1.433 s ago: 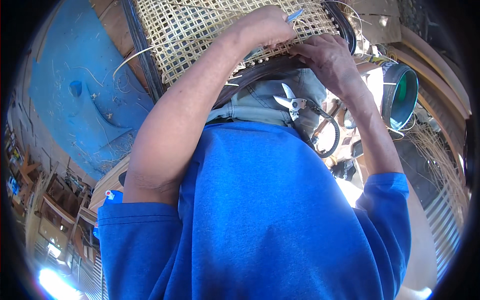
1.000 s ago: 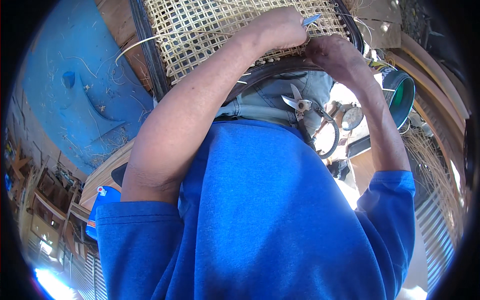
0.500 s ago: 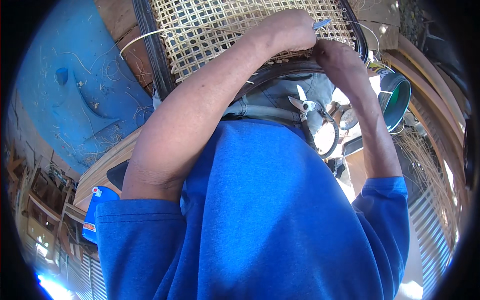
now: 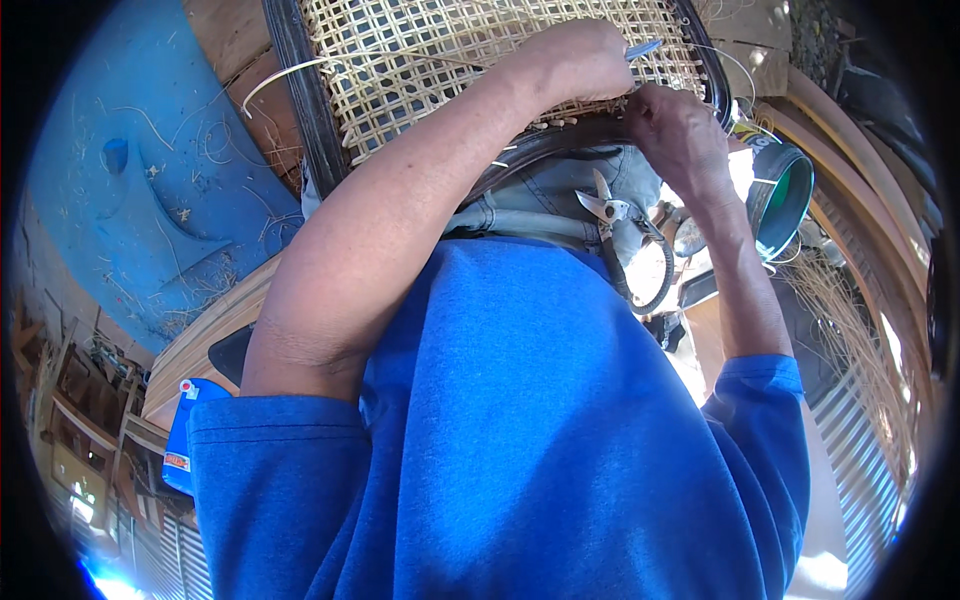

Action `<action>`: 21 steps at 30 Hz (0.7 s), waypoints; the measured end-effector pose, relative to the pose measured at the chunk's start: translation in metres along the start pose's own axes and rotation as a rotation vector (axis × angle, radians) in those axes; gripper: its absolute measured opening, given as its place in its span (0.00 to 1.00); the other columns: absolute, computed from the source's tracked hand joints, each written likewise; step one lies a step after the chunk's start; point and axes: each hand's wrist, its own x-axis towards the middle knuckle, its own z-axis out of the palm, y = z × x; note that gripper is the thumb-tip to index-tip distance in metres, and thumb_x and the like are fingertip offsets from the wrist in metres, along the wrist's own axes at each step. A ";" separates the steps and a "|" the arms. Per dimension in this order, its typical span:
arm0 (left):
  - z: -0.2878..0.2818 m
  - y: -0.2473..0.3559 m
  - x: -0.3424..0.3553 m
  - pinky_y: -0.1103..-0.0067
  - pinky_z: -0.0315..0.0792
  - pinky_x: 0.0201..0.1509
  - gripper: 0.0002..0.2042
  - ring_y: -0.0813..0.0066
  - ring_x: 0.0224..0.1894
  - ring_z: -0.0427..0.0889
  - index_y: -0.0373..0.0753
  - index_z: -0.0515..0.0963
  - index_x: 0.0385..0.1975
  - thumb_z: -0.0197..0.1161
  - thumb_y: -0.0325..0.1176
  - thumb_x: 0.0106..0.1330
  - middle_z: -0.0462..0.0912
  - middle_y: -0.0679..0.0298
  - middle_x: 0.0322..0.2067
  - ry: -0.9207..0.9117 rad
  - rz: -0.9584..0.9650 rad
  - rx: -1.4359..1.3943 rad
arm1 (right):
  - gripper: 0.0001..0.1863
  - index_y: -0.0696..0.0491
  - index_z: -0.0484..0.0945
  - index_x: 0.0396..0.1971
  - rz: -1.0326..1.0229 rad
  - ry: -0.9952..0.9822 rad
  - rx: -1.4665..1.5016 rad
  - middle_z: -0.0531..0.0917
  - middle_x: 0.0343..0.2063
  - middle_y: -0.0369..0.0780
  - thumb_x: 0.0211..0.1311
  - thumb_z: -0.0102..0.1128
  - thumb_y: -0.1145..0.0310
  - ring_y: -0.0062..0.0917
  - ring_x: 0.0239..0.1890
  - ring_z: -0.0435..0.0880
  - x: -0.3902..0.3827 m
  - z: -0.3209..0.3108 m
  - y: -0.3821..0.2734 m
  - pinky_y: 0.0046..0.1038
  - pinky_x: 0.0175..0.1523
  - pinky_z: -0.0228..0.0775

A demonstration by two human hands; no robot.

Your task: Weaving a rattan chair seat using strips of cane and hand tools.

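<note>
A woven cane panel [image 4: 470,60] in a dark curved frame [image 4: 300,110] lies across my lap at the top of the view. My left hand [image 4: 580,55] rests on the weave near the frame's near rim, closed around a small blue-tipped tool [image 4: 642,47]. Right beside it, my right hand [image 4: 680,130] pinches a thin cane strand [image 4: 735,70] at the rim. A loose pale strand [image 4: 290,72] curls off the panel's left side.
Metal snips [image 4: 605,207] with black looped handles hang at my waist. A tin with a green inside [image 4: 785,195] stands to the right, above a bundle of cane strands [image 4: 850,330]. A blue plastic surface [image 4: 130,170] with scraps lies left; a blue box [image 4: 185,440] sits lower left.
Both hands stay at the panel's near rim, the right hand drawing closer to the left. The view has shifted a little, so the panel sits higher.
</note>
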 end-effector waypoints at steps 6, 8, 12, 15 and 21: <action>0.000 0.000 0.001 0.67 0.74 0.37 0.13 0.55 0.31 0.81 0.32 0.81 0.25 0.55 0.31 0.44 0.80 0.48 0.26 0.023 0.028 -0.008 | 0.03 0.52 0.74 0.23 -0.081 0.249 -0.162 0.79 0.22 0.41 0.52 0.54 0.70 0.36 0.31 0.78 -0.006 0.010 -0.008 0.37 0.37 0.69; 0.000 -0.002 0.002 0.67 0.74 0.37 0.13 0.55 0.31 0.81 0.32 0.81 0.26 0.55 0.32 0.44 0.80 0.48 0.26 0.025 0.007 -0.003 | 0.03 0.52 0.74 0.23 -0.091 0.267 -0.154 0.79 0.22 0.40 0.51 0.54 0.70 0.35 0.31 0.78 -0.007 0.013 -0.008 0.36 0.37 0.68; 0.005 -0.004 0.004 0.67 0.74 0.37 0.13 0.54 0.32 0.81 0.33 0.82 0.27 0.55 0.33 0.45 0.81 0.48 0.27 0.042 0.052 0.048 | 0.02 0.51 0.74 0.22 -0.114 0.299 -0.202 0.78 0.21 0.37 0.51 0.55 0.69 0.33 0.32 0.78 -0.008 0.015 -0.009 0.35 0.38 0.65; 0.004 -0.003 0.003 0.68 0.75 0.38 0.13 0.54 0.32 0.81 0.33 0.82 0.27 0.55 0.33 0.45 0.81 0.48 0.27 0.059 0.046 0.055 | 0.03 0.51 0.74 0.22 -0.111 0.310 -0.199 0.78 0.22 0.38 0.52 0.55 0.68 0.33 0.33 0.78 -0.009 0.017 -0.009 0.36 0.40 0.64; -0.001 -0.002 -0.003 0.68 0.74 0.38 0.14 0.54 0.32 0.81 0.32 0.81 0.27 0.54 0.33 0.44 0.81 0.48 0.27 0.026 -0.022 -0.007 | 0.06 0.52 0.73 0.25 -0.098 0.254 -0.268 0.78 0.23 0.40 0.55 0.55 0.66 0.34 0.35 0.78 -0.006 0.016 -0.019 0.38 0.41 0.65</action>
